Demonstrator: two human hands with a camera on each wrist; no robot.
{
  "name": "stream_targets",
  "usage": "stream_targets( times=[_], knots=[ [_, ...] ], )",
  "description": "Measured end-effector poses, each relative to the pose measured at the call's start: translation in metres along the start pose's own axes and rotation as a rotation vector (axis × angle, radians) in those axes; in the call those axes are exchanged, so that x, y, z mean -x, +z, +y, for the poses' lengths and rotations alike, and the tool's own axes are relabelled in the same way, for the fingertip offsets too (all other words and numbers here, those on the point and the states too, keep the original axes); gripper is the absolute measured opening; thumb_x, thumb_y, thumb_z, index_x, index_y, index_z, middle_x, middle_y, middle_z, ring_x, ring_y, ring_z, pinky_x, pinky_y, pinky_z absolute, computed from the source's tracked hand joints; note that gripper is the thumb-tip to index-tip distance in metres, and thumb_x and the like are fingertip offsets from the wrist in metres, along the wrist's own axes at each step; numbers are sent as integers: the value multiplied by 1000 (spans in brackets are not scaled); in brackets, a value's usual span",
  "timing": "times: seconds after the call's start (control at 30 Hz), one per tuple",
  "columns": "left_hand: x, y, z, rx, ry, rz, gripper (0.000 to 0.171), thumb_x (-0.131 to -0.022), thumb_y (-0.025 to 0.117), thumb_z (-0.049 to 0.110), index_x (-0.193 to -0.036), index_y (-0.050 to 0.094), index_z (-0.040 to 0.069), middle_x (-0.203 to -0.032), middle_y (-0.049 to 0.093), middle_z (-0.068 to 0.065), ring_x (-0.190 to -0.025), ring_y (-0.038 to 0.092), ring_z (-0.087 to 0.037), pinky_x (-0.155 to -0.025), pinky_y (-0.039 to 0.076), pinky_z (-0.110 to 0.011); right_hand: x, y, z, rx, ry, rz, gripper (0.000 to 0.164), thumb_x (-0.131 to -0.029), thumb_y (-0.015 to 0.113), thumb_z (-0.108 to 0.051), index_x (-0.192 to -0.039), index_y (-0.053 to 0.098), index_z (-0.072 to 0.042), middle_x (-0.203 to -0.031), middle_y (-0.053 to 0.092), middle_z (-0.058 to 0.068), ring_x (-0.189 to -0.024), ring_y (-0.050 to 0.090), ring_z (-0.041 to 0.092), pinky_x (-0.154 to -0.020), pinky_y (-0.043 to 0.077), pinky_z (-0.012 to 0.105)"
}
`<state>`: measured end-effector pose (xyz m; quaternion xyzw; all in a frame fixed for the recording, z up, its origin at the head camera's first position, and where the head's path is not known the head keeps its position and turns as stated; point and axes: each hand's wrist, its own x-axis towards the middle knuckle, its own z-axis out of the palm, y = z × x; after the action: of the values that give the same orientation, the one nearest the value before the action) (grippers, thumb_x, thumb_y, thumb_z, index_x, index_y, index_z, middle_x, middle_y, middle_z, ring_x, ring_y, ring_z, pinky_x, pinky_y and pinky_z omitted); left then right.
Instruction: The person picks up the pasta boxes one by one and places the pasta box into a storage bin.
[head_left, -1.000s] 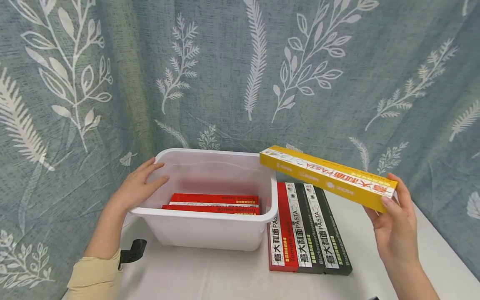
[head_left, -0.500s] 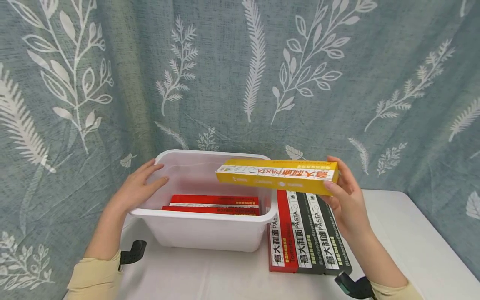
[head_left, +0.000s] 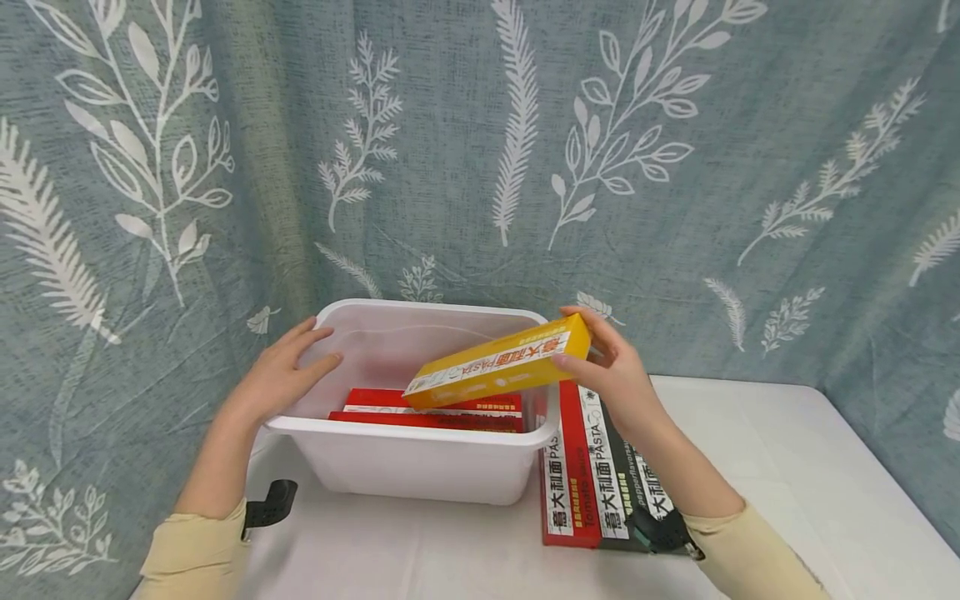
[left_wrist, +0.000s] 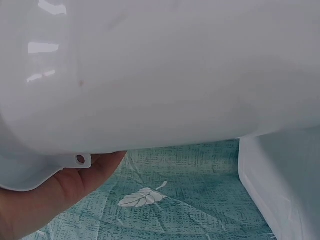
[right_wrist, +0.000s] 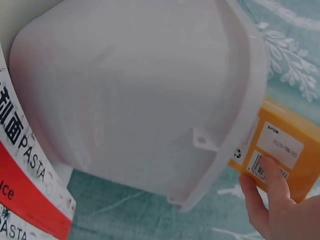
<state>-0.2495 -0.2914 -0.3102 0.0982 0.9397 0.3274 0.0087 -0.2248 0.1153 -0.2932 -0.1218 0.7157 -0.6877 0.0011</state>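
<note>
My right hand [head_left: 611, 371] pinches the near end of a yellow pasta box [head_left: 495, 362] between thumb and fingers. The box slants down leftward into a white plastic bin [head_left: 405, 467], its far end over the red pasta boxes [head_left: 427, 421] inside; whether they touch is unclear. The right wrist view shows fingertips against the barcoded end of the yellow box [right_wrist: 277, 145], just past the bin's rim. My left hand [head_left: 285, 375] rests on the bin's left rim with fingers fairly straight. In the left wrist view, part of that hand [left_wrist: 75, 187] lies beside the rim's tab.
Right of the bin, a red pasta box [head_left: 566, 483] and black pasta boxes [head_left: 618, 500] lie side by side on the white table [head_left: 757, 450], partly covered by my right forearm. A patterned blue-green curtain [head_left: 450, 167] hangs behind.
My right hand has carried the yellow pasta box leftward from beyond the bin's right side, and its far end has dipped into the bin. My left hand has stayed on the rim.
</note>
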Motion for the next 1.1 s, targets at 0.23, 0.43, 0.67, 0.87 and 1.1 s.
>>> stream_targets(
  times=[0.23, 0.43, 0.67, 0.87, 1.1],
  knots=[
    [0, 1, 0, 2, 11, 5, 69, -100, 50, 44, -149, 34, -3, -159, 11, -25, -140, 12, -54, -103, 17, -73, -17, 14, 6, 101, -25, -58, 63, -88, 72, -15, -145, 46, -22, -138, 51, 8, -113, 60, 31, -87, 54, 37],
    [0, 2, -1, -8, 6, 10, 70, -100, 50, 44, -149, 34, -3, -159, 11, -26, -140, 12, -54, -103, 17, -73, -30, 16, 10, 283, -90, -15, 65, -88, 74, -26, -145, 45, -17, -138, 55, 7, -126, 53, 26, -100, 46, 38],
    [1, 2, -1, -8, 6, 8, 70, -100, 50, 45, -149, 34, -3, -159, 11, -26, -140, 12, -55, -103, 16, -74, -44, 15, 20, 628, -174, 24, 62, -88, 73, -38, -142, 53, -15, -148, 46, 6, -141, 33, 27, -110, 32, 51],
    [2, 3, -2, -1, 4, 4, 69, -101, 49, 44, -149, 33, -4, -159, 10, -26, -140, 11, -55, -103, 16, -74, -47, 9, 29, 659, -250, 57, 51, -92, 70, -28, -138, 56, -12, -148, 46, 10, -141, 32, 29, -109, 31, 55],
    [2, 2, -1, -1, 11, 4, 68, -101, 48, 43, -149, 33, -4, -159, 10, -26, -140, 12, -54, -104, 16, -73, -32, 3, 32, 563, -183, 52, 53, -93, 68, -33, -141, 53, -16, -146, 47, 5, -138, 39, 24, -110, 35, 43]
  ],
)
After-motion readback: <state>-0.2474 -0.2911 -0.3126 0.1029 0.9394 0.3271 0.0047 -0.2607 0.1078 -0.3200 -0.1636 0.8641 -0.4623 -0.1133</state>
